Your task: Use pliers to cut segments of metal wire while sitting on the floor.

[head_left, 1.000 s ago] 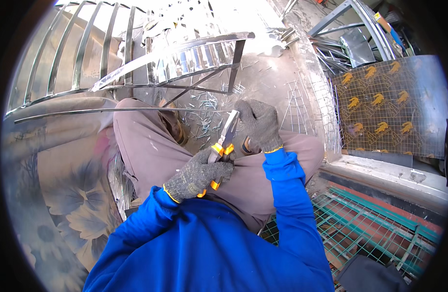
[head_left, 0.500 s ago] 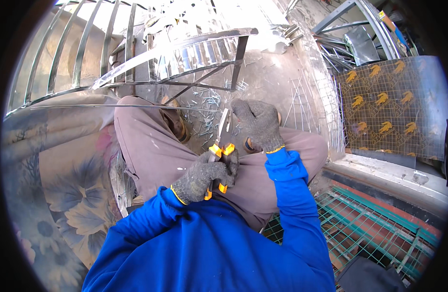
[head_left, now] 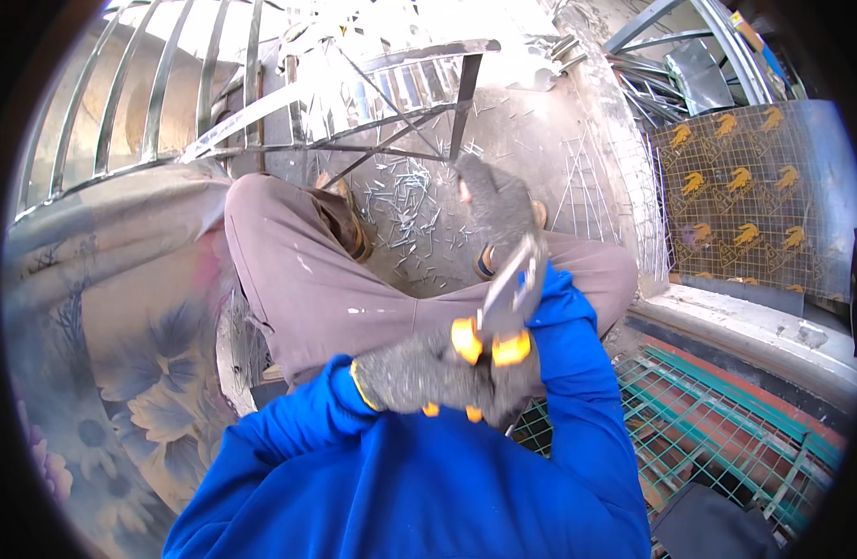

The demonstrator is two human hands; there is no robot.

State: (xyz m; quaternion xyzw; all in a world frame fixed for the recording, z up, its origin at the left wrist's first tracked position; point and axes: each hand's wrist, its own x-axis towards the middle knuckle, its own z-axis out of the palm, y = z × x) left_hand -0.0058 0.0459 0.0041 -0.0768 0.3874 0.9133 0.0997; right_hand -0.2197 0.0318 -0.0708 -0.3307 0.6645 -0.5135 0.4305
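Note:
My gloved left hand (head_left: 424,373) is wrapped round the yellow and dark handles of metal-cutting snips (head_left: 505,303). The blades point up and right, blurred, and cross in front of my right sleeve in the view. My gloved right hand (head_left: 501,205) is closed above my right knee, by the corner of a metal frame (head_left: 464,98). From its fingers a thin metal rod (head_left: 391,101) seems to run up and left across the frame, though the gripped end is hidden.
Short metal offcuts (head_left: 405,205) litter the floor between my feet. Curved railing bars (head_left: 107,121) stand at far left, over a floral sheet (head_left: 158,373). At right are wire mesh (head_left: 587,191), a patterned board (head_left: 736,196) and a green grid (head_left: 717,419).
The thin rod, lying across my left knee before, now slants up over the frame. My left hand has brought the snips right and nearer my body; my right hand has risen slightly.

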